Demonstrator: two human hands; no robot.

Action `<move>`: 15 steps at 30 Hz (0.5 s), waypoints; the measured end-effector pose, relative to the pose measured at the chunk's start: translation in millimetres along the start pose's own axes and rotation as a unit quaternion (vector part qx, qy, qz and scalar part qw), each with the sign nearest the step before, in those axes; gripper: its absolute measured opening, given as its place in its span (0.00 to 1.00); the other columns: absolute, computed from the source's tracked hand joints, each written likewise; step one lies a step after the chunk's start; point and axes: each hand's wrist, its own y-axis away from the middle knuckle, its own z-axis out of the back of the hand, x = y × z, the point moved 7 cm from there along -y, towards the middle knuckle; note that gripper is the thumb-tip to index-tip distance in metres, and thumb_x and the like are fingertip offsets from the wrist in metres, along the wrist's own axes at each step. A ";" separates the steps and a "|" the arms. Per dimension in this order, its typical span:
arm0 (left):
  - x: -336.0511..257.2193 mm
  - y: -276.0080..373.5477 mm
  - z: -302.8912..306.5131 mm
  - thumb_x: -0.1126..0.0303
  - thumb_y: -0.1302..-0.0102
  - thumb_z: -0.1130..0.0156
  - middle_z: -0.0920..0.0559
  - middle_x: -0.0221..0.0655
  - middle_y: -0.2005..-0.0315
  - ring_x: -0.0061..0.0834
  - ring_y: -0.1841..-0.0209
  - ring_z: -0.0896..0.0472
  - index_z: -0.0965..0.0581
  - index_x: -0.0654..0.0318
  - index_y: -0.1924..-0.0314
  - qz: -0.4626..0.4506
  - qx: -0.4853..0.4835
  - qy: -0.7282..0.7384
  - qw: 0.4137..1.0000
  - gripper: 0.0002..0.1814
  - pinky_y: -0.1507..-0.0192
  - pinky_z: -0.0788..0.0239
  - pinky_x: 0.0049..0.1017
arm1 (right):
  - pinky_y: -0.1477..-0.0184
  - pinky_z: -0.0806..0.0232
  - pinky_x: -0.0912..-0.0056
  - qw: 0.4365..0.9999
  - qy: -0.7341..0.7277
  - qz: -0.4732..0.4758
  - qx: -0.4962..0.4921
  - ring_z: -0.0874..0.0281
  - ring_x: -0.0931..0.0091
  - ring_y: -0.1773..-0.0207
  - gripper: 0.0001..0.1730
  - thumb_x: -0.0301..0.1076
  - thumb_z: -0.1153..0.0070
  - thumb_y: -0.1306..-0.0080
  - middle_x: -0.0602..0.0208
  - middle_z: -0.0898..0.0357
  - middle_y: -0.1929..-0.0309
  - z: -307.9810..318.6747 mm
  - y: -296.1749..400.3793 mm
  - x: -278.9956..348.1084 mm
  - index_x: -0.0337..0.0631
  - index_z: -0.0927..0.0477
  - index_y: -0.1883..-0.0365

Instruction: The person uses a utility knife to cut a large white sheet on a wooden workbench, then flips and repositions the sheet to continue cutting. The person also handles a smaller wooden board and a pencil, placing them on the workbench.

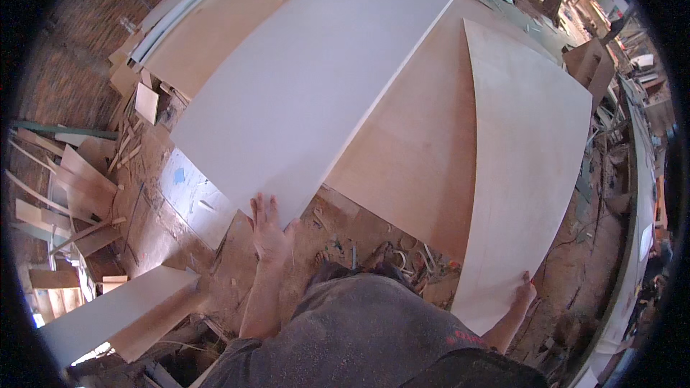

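A large white-faced board (312, 81) lies before me, its long right edge pale and straight. My left hand (272, 237) rests on its near end with the fingers spread. To the right, a long, narrower pale plywood sheet (528, 134) slants towards me and looks lifted above the stack. My right hand (523, 293) grips the right edge of its near end; the fingers beneath are hidden. A speck of red shows beside that hand, too small to name. Between the two sheets, a brown plywood panel (404, 151) is exposed, with a shadow along the narrower sheet.
Another brown plywood sheet (215, 32) lies beyond the white board. Wood offcuts (86, 188) are heaped at the left, near a white panel (121, 312). Scraps litter the floor (215, 291) around my feet. A long bench edge (620, 280) runs down the right side.
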 end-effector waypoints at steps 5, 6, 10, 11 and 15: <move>12.9 -6.6 -3.3 0.53 0.41 0.27 0.45 0.42 0.21 0.47 0.19 0.48 0.33 0.56 0.25 -0.002 0.005 -0.011 1.000 0.46 0.23 0.54 0.56 | 0.68 0.33 0.66 0.999 0.006 -0.025 -0.043 0.27 0.76 0.71 0.27 0.55 0.34 0.32 0.69 0.18 0.71 -3.8 -21.2 -14.0 0.33 0.14 0.66; 14.7 -14.6 -5.7 0.54 0.41 0.27 0.44 0.42 0.21 0.46 0.19 0.47 0.33 0.57 0.25 -0.018 0.000 0.001 1.000 0.45 0.23 0.54 0.56 | 0.70 0.35 0.65 0.997 -0.023 -0.050 -0.059 0.29 0.75 0.73 0.26 0.56 0.32 0.33 0.72 0.21 0.73 8.4 -23.1 -26.6 0.36 0.15 0.67; 67.6 -32.5 -3.1 0.55 0.42 0.26 0.41 0.39 0.22 0.43 0.20 0.46 0.32 0.55 0.26 -0.029 -0.035 0.008 0.999 0.45 0.23 0.53 0.53 | 0.52 0.26 0.71 0.998 -0.037 -0.056 -0.011 0.19 0.76 0.57 0.24 0.48 0.38 0.28 0.64 0.13 0.56 -8.3 -22.2 -26.1 0.30 0.14 0.54; 80.2 -38.5 -0.9 0.55 0.43 0.26 0.41 0.38 0.22 0.42 0.20 0.45 0.31 0.54 0.26 -0.035 -0.046 0.005 0.998 0.44 0.23 0.53 0.53 | 0.50 0.26 0.69 0.996 -0.060 -0.063 -0.006 0.18 0.74 0.55 0.24 0.47 0.38 0.28 0.62 0.14 0.54 -11.5 -19.5 -27.5 0.30 0.15 0.52; 120.9 -82.1 6.3 0.53 0.43 0.26 0.40 0.30 0.21 0.38 0.20 0.44 0.32 0.48 0.25 0.021 -0.018 -0.058 0.998 0.46 0.23 0.54 0.53 | 0.66 0.34 0.68 0.982 -0.181 -0.038 -0.029 0.26 0.76 0.67 0.22 0.51 0.34 0.31 0.71 0.20 0.65 -10.3 -22.1 -56.2 0.37 0.16 0.62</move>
